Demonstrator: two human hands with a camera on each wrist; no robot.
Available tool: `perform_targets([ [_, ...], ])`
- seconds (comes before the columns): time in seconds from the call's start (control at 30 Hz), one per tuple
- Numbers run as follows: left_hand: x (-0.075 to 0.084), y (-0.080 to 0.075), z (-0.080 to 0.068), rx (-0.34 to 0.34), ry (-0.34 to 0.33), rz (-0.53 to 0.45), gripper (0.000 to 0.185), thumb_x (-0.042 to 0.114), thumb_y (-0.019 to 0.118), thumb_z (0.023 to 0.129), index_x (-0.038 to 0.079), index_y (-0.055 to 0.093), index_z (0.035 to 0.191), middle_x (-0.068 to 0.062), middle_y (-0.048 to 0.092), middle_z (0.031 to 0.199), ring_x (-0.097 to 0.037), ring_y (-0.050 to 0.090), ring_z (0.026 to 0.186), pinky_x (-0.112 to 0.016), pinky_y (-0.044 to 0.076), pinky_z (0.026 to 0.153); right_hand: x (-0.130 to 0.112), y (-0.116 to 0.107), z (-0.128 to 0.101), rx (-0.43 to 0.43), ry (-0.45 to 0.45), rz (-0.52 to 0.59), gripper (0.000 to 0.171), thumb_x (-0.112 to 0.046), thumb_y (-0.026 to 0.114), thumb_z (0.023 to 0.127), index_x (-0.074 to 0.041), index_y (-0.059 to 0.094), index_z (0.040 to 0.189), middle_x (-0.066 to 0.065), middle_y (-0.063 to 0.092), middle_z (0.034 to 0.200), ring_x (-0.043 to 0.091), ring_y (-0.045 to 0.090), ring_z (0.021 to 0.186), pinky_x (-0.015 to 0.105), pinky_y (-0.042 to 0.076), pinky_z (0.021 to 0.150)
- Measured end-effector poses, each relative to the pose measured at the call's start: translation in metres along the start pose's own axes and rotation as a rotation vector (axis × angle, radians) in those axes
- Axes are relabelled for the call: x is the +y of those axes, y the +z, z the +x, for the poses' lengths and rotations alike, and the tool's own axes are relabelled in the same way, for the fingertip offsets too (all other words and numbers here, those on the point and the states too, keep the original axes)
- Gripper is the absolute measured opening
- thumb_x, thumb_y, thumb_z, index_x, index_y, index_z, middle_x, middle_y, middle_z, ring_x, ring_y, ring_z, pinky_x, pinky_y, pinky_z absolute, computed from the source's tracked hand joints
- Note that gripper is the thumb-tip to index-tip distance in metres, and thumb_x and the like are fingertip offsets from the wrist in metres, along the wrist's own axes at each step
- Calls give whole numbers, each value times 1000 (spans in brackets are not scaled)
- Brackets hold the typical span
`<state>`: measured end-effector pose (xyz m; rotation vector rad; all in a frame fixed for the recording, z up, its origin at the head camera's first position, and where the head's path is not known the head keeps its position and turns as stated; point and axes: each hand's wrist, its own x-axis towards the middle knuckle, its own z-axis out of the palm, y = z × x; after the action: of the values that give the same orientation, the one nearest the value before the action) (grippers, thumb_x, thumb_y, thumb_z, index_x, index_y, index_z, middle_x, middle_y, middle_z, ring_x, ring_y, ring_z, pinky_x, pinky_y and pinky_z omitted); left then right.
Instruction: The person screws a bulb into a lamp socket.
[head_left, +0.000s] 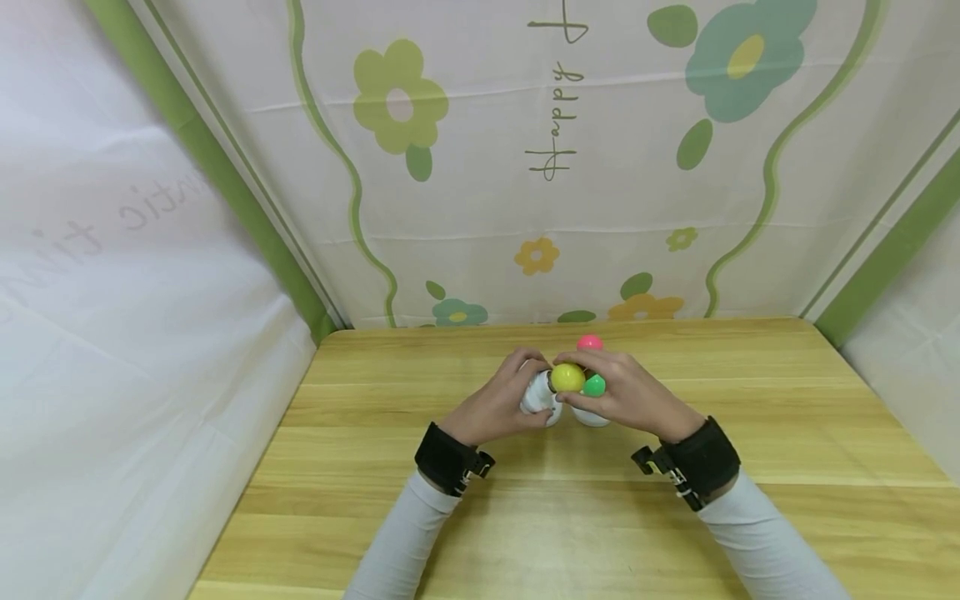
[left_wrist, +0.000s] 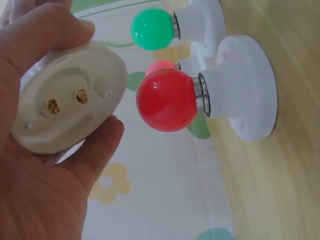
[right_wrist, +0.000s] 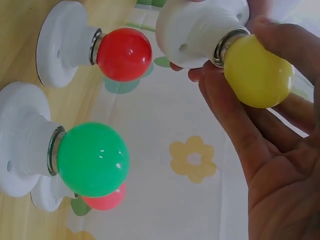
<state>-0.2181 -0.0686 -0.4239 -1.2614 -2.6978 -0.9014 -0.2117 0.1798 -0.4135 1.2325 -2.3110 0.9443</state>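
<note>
Both hands meet above the middle of the wooden bench (head_left: 750, 392). The left hand (head_left: 498, 406) has its grip curled round a white lamp socket (left_wrist: 65, 100), fingers wrapped on the base rim. The right hand (head_left: 626, 392) pinches the yellow bulb (head_left: 567, 377) seated in that socket. Just beside them, three more socketed bulbs stand on the bench: red (left_wrist: 167, 100), green (right_wrist: 92, 159) and, farthest, pink (head_left: 589, 342). A flowered cloth (head_left: 465, 167) hangs behind

Glossy plastic yellow bulb (right_wrist: 257, 75), metal collar; matt white plastic socket (right_wrist: 197, 30); smooth wood-grain table (head_left: 787, 417); creased floral cloth backdrop (head_left: 480, 208)
</note>
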Motion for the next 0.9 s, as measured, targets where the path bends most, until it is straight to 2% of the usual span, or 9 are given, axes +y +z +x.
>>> perform_targets([
  [0.2,0,0,-1,-5,-26,-9,63,30,81,96,6,51,146,-9,42,151,-20,52,127,-27,56,99,-2,-1,1,-3,34,-6,55,-12,90,86,1,64,132,8,74,116,15,74,95,36,64,77],
  [0.43,0,-3,-1,23,-16,-30,65,31,80,97,8,51,150,-10,43,154,-22,53,131,-32,56,103,-5,-2,2,14,32,-20,52,-10,89,87,-7,65,132,8,63,131,19,70,110,36,63,88],
  [0.53,-2,-3,-1,44,6,-30,65,30,80,97,8,50,151,-10,44,154,-23,52,136,-35,54,108,-5,-2,2,23,22,-32,51,-9,89,86,-9,67,132,8,60,134,20,67,114,36,62,90],
  [0.7,-5,-5,-1,105,67,-38,59,22,79,98,4,51,147,-11,47,152,-25,50,143,-39,49,117,-5,-2,2,25,23,-24,57,-6,89,85,-4,62,136,9,62,132,20,68,112,34,63,89],
  [0.9,-5,-7,-1,159,123,-81,53,15,76,99,5,49,144,-11,51,147,-25,54,138,-43,51,115,-4,-1,3,18,25,-16,54,-5,89,84,-5,63,132,8,62,132,21,68,112,35,63,88],
])
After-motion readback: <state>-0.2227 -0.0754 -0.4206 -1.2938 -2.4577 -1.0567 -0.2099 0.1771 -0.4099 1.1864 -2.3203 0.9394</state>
